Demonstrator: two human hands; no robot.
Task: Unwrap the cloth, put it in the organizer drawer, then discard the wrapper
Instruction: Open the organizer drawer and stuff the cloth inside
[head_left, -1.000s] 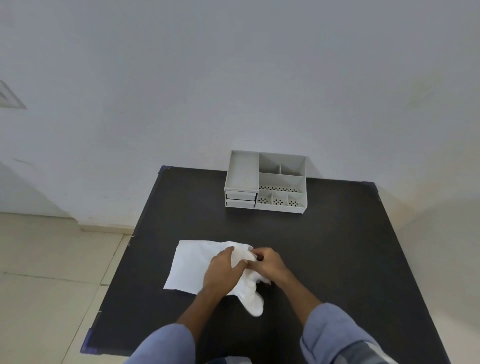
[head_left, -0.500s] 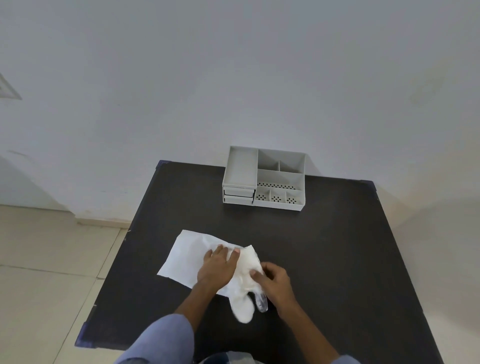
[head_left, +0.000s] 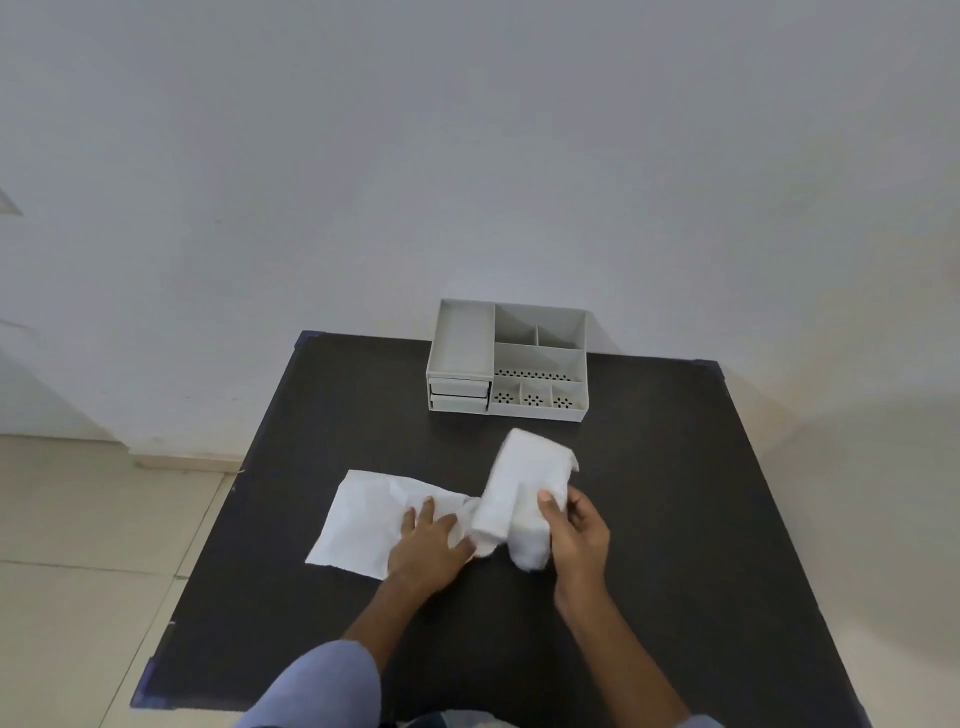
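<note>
A rolled white cloth (head_left: 522, 483) sits in the middle of the black table (head_left: 649, 519), pulled out to the right of its flat white wrapper (head_left: 366, 514). My right hand (head_left: 576, 535) grips the cloth's near end, thumb on top. My left hand (head_left: 428, 543) presses flat on the wrapper's right end, fingers spread, touching the cloth's lower left edge. The grey organizer (head_left: 511, 358) stands at the table's far edge, its two small drawers (head_left: 460, 395) at the front left, both closed.
A pale wall rises right behind the organizer. Tiled floor (head_left: 78, 545) lies to the left of the table. The organizer's open top compartments hold nothing that I can see.
My right hand has drawn the cloth out of the wrapper, up and to the right. The left hand stayed pressed on the wrapper, which now lies flatter.
</note>
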